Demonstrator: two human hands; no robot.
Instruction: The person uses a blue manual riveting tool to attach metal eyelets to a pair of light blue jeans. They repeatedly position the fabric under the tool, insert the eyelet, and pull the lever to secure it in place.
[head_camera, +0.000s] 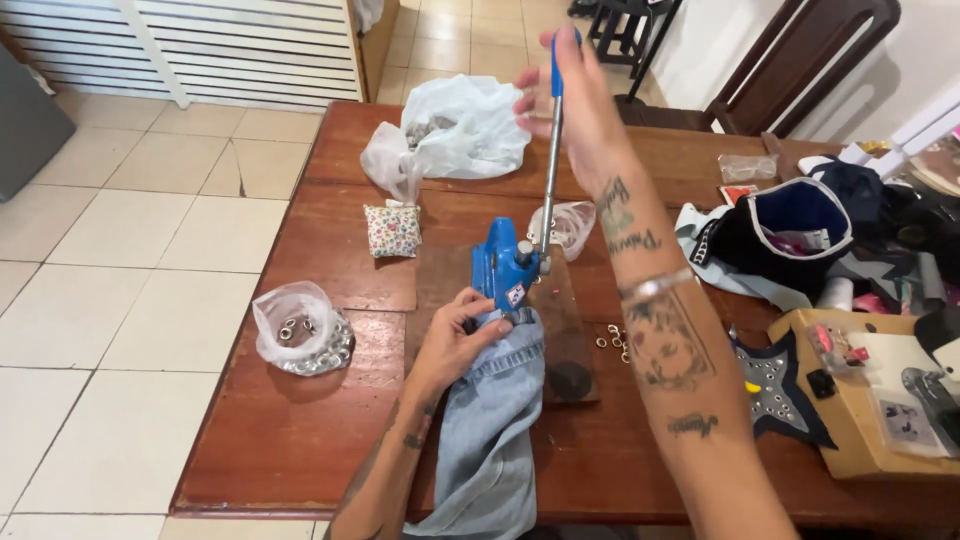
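At the far left of the wooden table (300, 440) sits a small clear bag of metal eyelets (303, 342), its mouth rolled open, well apart from my hands. Behind it, toward the far edge, a little floral pincushion (393, 230) lies just in front of a crumpled white plastic bag (455, 130).

My left hand (455, 340) comes next. It is closed on the top end of a light blue denim piece (490, 430), fingers pinching the cloth and pressing it in under the head of the blue hand press (505, 270). The denim runs from the press down toward me and hangs over the near edge of the table. The press stands upright on a dark wooden board (565, 340) near the middle of the table.

From the press a long metal lever (550, 170) rises nearly straight up, and my right hand (565, 95) is wrapped around its blue-tipped top, forearm lifted above the table. Behind the lever lies a smaller clear bag (572, 225).

Just right of the board a few loose eyelets (612, 340) lie scattered on the wood. Further right are a dark star-shaped patch (775, 385) studded with eyelets, a black pouch with white trim (790, 230), and a tan board (850, 420) carrying small bits at the right edge.
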